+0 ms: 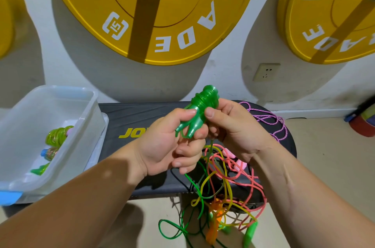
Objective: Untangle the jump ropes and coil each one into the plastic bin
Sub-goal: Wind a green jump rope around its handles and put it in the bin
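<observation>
Nearest to me, at 6 o'clock, the tangle of jump ropes (223, 186) spills over the front edge of the black tabletop (125, 113) and down to the floor (324, 166): green, yellow and salmon-pink cords looped through one another, with an orange handle (213, 227) and a light green handle (250, 233) hanging lowest. Just above that, in the middle, both my hands hold the dark green jump rope (199, 109). Its two handles lie side by side, and its cord is wound round their upper halves. My left hand (162, 146) has its thumb and curled fingers wrapped round the lower, tapered ends of the handles. My right hand (233, 126) pinches the wound part from the 3 o'clock side, thumb in front and fingers behind. A loose length of the green cord drops from between my hands into the tangle below. At 9 o'clock the clear plastic bin (87, 105) sits on the left end of the tabletop. Inside it lie a coiled yellow-green rope (57, 136), a bundle with a blue cap (48, 153) and a green piece (40, 169). At 2 o'clock, beyond my right hand, a purple rope (269, 119) lies loosely looped on the tabletop, apart from the main tangle. Farthest off, at 12 o'clock, big yellow weight plates (162, 24) hang on the white wall, with a wall socket (266, 72) between two of them.
</observation>
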